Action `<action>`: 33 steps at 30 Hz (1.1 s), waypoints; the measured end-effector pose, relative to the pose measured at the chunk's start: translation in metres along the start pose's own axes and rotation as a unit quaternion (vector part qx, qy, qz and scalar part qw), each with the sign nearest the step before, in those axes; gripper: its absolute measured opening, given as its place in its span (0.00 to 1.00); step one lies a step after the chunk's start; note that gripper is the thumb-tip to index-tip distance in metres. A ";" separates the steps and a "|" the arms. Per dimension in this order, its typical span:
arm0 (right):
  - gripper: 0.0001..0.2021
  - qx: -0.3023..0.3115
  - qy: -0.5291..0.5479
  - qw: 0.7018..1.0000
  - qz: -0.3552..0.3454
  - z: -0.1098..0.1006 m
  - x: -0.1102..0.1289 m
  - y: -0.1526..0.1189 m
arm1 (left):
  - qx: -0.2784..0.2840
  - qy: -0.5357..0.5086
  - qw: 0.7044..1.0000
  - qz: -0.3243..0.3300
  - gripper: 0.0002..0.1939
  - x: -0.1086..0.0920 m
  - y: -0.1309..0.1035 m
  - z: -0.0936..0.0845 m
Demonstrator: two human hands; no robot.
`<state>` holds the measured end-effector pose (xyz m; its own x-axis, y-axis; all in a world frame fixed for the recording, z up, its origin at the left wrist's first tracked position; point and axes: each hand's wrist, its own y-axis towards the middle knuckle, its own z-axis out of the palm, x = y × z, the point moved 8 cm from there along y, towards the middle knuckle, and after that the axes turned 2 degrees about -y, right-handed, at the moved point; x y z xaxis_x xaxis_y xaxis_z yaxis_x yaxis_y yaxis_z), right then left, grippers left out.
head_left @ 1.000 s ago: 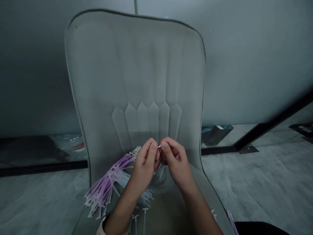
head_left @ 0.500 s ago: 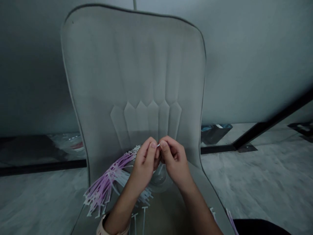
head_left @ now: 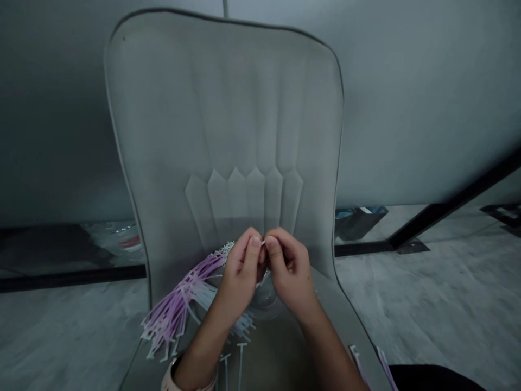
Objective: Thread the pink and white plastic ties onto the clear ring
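Above the chair seat, my left hand (head_left: 244,260) and my right hand (head_left: 287,258) meet with thumbs and forefingers pinched. Between the fingertips a short bit of a thin white strip (head_left: 263,243) shows; the fingers hide the rest of it. Beside my left forearm lies a bundle of purple and white plastic strips (head_left: 179,296) with small T-shaped ends. Below my hands sits a clear round plastic dish (head_left: 264,298), partly covered by them. Two loose white strips (head_left: 240,358) lie near the front of the seat.
A grey padded chair (head_left: 236,119) holds all this, its backrest rising behind my hands. More purple and white strips (head_left: 385,361) lie at the right seat edge. On the floor behind are a dark bag (head_left: 360,222) and a clear plastic bag (head_left: 118,241).
Both hands keep their pinch in nearly the same place. The fingertips have come slightly closer, so less of the white strip shows between them. The view has shifted a little.
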<state>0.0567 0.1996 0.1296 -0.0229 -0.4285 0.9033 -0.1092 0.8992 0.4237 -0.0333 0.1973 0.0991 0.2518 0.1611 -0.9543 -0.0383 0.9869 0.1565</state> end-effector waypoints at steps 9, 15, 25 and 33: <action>0.13 -0.091 -0.079 0.990 -0.071 -0.002 0.005 -0.007 | 0.003 0.036 0.999 0.031 0.23 -0.012 -0.001 0.000; 0.14 -0.065 -0.094 0.992 -0.061 -0.005 0.004 -0.007 | 0.024 0.027 0.999 -0.004 0.22 -0.011 0.000 0.003; 0.16 0.002 -0.099 0.994 -0.049 -0.004 0.009 0.000 | 0.043 0.107 0.993 0.029 0.20 -0.022 -0.005 0.004; 0.17 0.011 -0.077 0.997 -0.023 -0.011 0.002 0.004 | 0.035 0.152 0.988 0.010 0.14 -0.019 -0.010 0.006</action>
<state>0.0668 0.2034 0.1336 -0.1692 -0.4787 0.8615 -0.1352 0.8771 0.4609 -0.0320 0.1842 0.1167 -0.0513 0.1840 -0.9816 0.0289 0.9827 0.1827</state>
